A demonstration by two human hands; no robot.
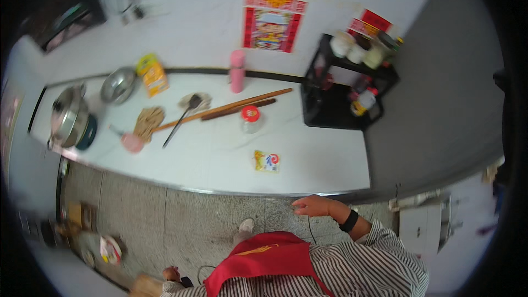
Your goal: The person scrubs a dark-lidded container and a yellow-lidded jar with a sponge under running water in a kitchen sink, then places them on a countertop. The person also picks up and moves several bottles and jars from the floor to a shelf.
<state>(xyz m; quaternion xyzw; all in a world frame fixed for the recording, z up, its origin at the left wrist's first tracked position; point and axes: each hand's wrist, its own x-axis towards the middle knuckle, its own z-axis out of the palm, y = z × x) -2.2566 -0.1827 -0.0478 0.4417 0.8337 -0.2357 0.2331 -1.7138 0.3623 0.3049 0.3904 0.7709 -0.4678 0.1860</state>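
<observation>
My right hand (312,206) hovers off the front edge of the white countertop (198,173), fingers a little apart and holding nothing. Low by my side, my left hand (171,274) is small and partly turned away, so its grip is unclear. The closest item on the counter to my right hand is a small printed food packet (267,161). Behind it stands a clear jar with a red lid (250,118). A long wooden rolling pin (231,105) and a shorter dark rod (239,110) lie farther back. A dark long-handled spatula (180,123) crosses the long pin.
Left on the counter are a steamer pot (68,119), a metal bowl (119,86), a yellow bag (152,75), a brown cloth (149,123) and a pink object (132,143). A pink thermos (237,72) stands by the wall. At right is a black rack (338,109) with jars.
</observation>
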